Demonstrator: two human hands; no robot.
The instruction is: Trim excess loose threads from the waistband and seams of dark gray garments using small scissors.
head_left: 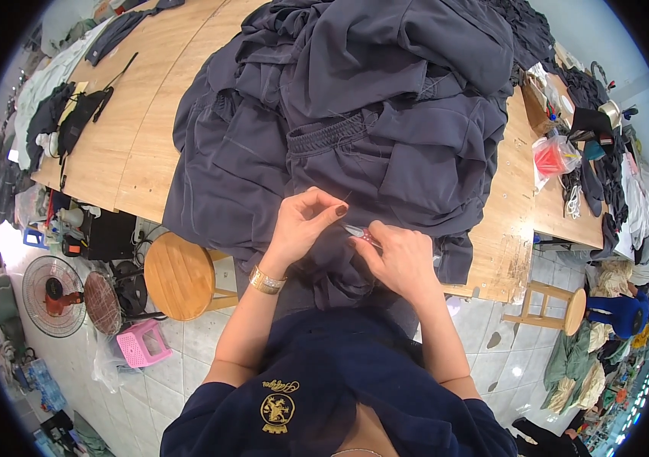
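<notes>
From the head view, the left hand (305,225) is pinched nearly closed on a fold of the dark grey fabric garment (355,152) that lies heaped on the pale wooden bench (134,145) and hangs over its near edge. The right hand (400,259), curled shut, grips a small metal thread snipper with a pink handle (360,232), its tip against the cloth just beside the left fingertips. A round wooden stool (180,276) stands on the tiled floor (187,350) to the left.

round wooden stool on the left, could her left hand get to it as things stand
Probably yes. The round wooden stool stands on the floor just beside the left forearm, below the table edge, with nothing between them. But the left hand is now pinching the dark grey garment, so it would have to let go first.
</notes>
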